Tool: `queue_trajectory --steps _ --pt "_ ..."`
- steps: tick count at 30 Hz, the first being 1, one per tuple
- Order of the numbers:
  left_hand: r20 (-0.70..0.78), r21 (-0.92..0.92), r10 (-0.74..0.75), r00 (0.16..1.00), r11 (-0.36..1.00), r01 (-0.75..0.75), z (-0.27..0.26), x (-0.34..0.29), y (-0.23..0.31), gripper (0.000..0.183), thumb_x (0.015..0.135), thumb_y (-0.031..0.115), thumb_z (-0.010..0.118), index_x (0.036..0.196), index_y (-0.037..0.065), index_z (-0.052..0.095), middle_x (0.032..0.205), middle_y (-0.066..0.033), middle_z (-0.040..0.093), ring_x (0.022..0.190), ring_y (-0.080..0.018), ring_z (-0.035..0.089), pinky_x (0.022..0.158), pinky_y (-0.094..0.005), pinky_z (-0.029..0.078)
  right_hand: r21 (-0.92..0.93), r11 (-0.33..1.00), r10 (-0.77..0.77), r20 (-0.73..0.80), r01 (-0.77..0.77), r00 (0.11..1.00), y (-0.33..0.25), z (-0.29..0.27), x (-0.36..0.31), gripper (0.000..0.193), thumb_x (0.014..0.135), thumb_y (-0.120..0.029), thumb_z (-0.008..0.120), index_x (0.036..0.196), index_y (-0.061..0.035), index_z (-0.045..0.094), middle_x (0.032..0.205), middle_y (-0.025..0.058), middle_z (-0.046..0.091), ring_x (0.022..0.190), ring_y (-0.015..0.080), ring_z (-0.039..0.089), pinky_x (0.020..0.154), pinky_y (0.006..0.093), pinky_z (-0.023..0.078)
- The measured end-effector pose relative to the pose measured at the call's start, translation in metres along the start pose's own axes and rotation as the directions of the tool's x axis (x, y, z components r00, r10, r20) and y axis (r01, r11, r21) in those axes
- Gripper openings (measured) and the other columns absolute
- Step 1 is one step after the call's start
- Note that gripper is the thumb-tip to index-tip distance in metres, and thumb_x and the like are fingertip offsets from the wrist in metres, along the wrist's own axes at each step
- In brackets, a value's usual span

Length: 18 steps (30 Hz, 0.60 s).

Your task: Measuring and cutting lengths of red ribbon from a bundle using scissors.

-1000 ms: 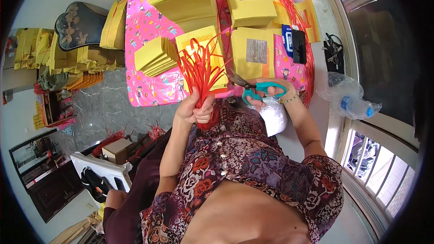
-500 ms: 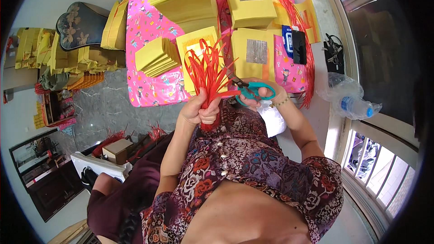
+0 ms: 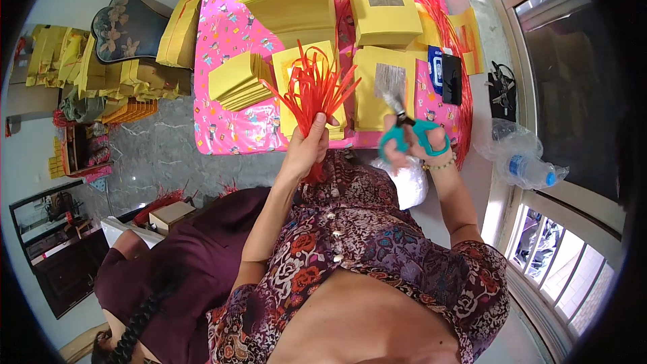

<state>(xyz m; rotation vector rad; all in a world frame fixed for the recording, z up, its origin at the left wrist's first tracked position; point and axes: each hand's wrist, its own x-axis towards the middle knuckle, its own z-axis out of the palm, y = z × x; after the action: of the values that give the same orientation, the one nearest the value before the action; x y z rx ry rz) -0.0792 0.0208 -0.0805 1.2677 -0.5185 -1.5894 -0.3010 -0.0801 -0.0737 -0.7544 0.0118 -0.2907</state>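
Observation:
My left hand [image 3: 309, 148] is closed around a bunch of red plastic ribbon strips [image 3: 313, 91], whose loose ends fan out above the fist. More red strip hangs below it. In my right hand [image 3: 411, 152] is a pair of scissors [image 3: 423, 136] with teal handles, the blades pointing up and somewhat apart, blurred by motion. The scissors stand clear of the ribbon, to its right. Behind the hands lie a yellow paper stack with a gold patch [image 3: 286, 67] and another with a silver patch [image 3: 367, 87].
A pink patterned tablecloth [image 3: 236, 131] covers the table, with taller yellow paper stacks [image 3: 290, 17] at the back. A phone [image 3: 452, 79] lies at the right, near long red strips. A bagged bottle [image 3: 532, 170] sits by the window. Another person in maroon [image 3: 195, 249] is at my left.
My right hand and scissors have moved right, away from the ribbon, and the scissors now point upward. The ribbon ends spread wider. The person in maroon has shifted.

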Motion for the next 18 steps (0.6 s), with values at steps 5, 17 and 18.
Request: queue_trajectory --steps 5,17,18 --pt "0.005 0.078 0.075 0.997 0.994 -0.075 0.001 0.002 -0.006 0.032 0.097 0.034 0.040 0.094 0.007 0.055 0.053 0.0069 0.032 0.043 -0.0036 0.027 0.039 -0.0218 0.022 -0.249 0.953 0.139 -0.141 -0.171 0.980 0.004 0.021 0.019 0.070 0.078 -0.067 0.050 0.103 -0.0017 0.044 0.073 0.0023 0.047 0.061 0.0072 0.049 0.054 0.0239 0.053" --pt "0.080 0.217 0.146 0.986 0.963 -0.161 -0.003 -0.002 -0.010 0.034 0.097 0.034 0.039 0.094 0.005 0.056 0.054 0.0070 0.033 0.045 -0.0035 0.029 0.041 -0.0213 0.023 -0.309 0.908 0.188 -0.301 -0.283 0.935 -0.010 0.028 0.025 0.058 0.086 -0.049 0.053 0.114 0.0008 0.045 0.077 0.0051 0.050 0.065 0.0103 0.052 0.055 0.0252 0.054" --pt "0.098 0.246 0.150 0.984 0.954 -0.170 -0.004 -0.001 -0.010 0.036 0.097 0.037 0.038 0.095 0.005 0.054 0.054 0.0065 0.031 0.044 -0.0037 0.027 0.039 -0.0212 0.022 -0.310 0.908 0.187 -0.302 -0.282 0.935 -0.010 0.028 0.024 0.058 0.086 -0.049 0.053 0.114 0.0008 0.045 0.077 0.0051 0.050 0.065 0.0103 0.052 0.055 0.0252 0.054"
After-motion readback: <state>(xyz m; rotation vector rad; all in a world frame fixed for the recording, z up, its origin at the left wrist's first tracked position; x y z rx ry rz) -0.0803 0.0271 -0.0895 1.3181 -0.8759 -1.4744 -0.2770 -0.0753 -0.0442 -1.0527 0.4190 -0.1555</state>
